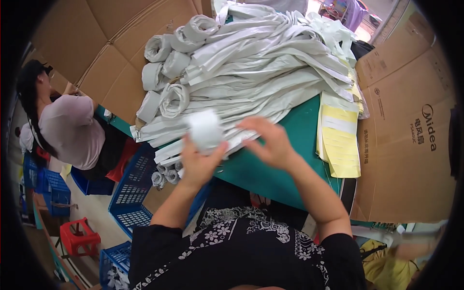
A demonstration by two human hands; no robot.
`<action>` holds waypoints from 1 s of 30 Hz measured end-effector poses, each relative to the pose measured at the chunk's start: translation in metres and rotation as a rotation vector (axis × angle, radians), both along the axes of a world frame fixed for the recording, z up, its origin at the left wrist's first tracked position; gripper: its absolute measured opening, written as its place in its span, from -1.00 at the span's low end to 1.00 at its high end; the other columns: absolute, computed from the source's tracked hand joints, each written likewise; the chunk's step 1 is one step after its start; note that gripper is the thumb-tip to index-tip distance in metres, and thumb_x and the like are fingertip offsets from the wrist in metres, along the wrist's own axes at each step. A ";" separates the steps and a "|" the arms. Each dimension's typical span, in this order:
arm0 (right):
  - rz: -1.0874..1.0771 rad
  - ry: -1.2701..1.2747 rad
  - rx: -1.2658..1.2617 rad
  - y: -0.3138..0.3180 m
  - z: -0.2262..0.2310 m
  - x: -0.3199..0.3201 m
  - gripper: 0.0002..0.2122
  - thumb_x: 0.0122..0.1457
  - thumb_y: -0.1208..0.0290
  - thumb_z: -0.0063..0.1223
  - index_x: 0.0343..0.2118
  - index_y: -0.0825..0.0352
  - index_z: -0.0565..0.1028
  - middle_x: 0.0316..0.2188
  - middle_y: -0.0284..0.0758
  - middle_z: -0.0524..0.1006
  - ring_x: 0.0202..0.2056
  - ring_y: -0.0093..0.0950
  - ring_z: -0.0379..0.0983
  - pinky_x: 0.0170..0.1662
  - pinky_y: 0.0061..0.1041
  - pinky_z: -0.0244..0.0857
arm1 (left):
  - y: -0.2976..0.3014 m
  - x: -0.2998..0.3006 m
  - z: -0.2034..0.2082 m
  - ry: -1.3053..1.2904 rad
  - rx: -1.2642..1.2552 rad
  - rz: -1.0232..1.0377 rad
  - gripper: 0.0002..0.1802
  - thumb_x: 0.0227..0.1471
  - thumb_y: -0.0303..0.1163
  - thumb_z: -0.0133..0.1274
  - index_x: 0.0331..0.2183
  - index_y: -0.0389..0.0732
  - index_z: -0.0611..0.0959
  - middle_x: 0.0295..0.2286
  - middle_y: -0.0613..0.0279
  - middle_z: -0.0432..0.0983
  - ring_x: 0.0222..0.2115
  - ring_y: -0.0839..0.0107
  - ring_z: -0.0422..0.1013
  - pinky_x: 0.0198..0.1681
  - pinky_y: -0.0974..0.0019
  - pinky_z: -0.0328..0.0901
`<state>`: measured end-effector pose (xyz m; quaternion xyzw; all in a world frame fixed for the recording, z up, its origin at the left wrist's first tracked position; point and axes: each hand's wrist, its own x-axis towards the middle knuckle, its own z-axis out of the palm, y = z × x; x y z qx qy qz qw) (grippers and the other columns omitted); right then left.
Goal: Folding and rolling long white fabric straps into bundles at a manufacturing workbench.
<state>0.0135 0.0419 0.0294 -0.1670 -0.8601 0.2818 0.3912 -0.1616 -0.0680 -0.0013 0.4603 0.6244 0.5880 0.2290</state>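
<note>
One white rolled strip (205,129), blurred, sits in the grip of the left hand (199,164), above the near part of a green tabletop (304,126). The right hand (271,145) is near it, its grip wide, thumb and fingers parted. Beyond lie long white strips (256,77), with similar rolls (176,64) clustered at their left and yellow sheets (340,152) to the right.

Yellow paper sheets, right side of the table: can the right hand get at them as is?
Likely yes: the right hand looks empty, fingers spread, and only green tabletop shows between it and the yellow paper sheets.
</note>
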 end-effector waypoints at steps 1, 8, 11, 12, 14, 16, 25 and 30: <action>-0.101 0.033 -0.054 0.026 0.005 -0.008 -0.80 0.04 0.41 0.04 -0.27 0.36 0.50 -0.31 -0.21 0.50 -0.28 -0.36 0.45 -0.18 -0.47 0.30 | 0.001 -0.018 0.006 0.295 0.176 0.172 -0.59 -0.27 -0.38 0.25 -0.29 -0.31 0.54 -0.37 0.16 0.52 -0.36 0.25 0.44 -0.02 0.11 0.13; -0.349 0.019 0.317 0.189 0.055 -0.148 -0.72 -0.05 0.26 0.12 -0.29 0.32 0.52 -0.30 -0.21 0.52 -0.30 -0.31 0.47 -0.22 -0.42 0.31 | 0.055 -0.100 0.002 1.285 -0.103 0.401 -0.59 -0.27 -0.35 0.16 -0.31 -0.35 0.48 -0.51 0.00 0.50 -0.41 0.20 0.44 0.20 0.01 -0.26; -0.420 -0.248 0.226 0.212 0.076 -0.201 -0.63 -0.16 0.21 0.17 -0.28 0.31 0.53 -0.30 -0.21 0.52 -0.30 -0.31 0.46 -0.20 -0.42 0.30 | 0.076 -0.100 -0.019 1.119 -0.366 0.297 -0.59 -0.23 -0.21 0.15 -0.37 -0.34 0.54 -0.58 0.01 0.51 -0.43 0.21 0.47 0.21 0.04 -0.33; -0.314 -0.478 0.125 0.215 0.085 -0.209 -0.60 -0.20 0.19 0.19 -0.27 0.32 0.53 -0.29 -0.20 0.52 -0.28 -0.31 0.45 -0.18 -0.43 0.29 | 0.079 -0.098 -0.012 1.116 -0.359 0.285 -0.59 -0.23 -0.21 0.15 -0.37 -0.34 0.54 -0.58 0.01 0.51 -0.43 0.21 0.47 0.21 0.04 -0.33; -0.208 -0.712 0.013 0.227 0.093 -0.216 -0.56 -0.25 0.18 0.21 -0.27 0.34 0.53 -0.29 -0.20 0.52 -0.27 -0.31 0.45 -0.16 -0.43 0.28 | 0.083 -0.097 -0.002 0.968 -0.498 0.297 -0.57 -0.23 -0.12 0.15 -0.44 -0.33 0.57 -0.57 -0.02 0.52 -0.43 0.22 0.48 0.21 0.06 -0.37; -0.014 -0.659 -0.071 0.240 0.092 -0.220 -0.51 -0.31 0.14 0.24 -0.28 0.36 0.53 -0.29 -0.18 0.51 -0.25 -0.34 0.43 -0.16 -0.47 0.27 | 0.086 -0.099 0.003 0.917 -0.528 0.286 -0.53 -0.22 -0.07 0.14 -0.43 -0.35 0.58 -0.51 -0.05 0.53 -0.37 0.21 0.48 0.21 0.06 -0.41; -0.450 -0.714 0.111 0.217 0.060 -0.240 -0.30 -0.36 -0.20 0.21 -0.20 0.29 0.53 -0.14 -0.22 0.48 0.05 -0.24 0.23 0.14 -0.25 -0.08 | 0.100 -0.106 -0.036 0.999 -0.403 0.488 -0.61 -0.24 -0.17 0.15 -0.46 -0.34 0.59 -0.54 -0.01 0.54 -0.34 0.17 0.45 0.21 -0.02 -0.34; -0.492 -0.325 0.086 0.205 0.043 -0.249 -0.45 -0.33 -0.08 0.18 -0.34 0.31 0.57 -0.25 -0.16 0.51 -0.06 -0.28 0.33 0.18 -0.28 -0.19 | 0.099 -0.107 -0.051 1.055 -0.500 0.539 -0.56 -0.18 -0.15 0.08 -0.26 -0.24 0.60 -0.30 0.14 0.54 -0.16 0.21 0.39 0.20 0.00 -0.29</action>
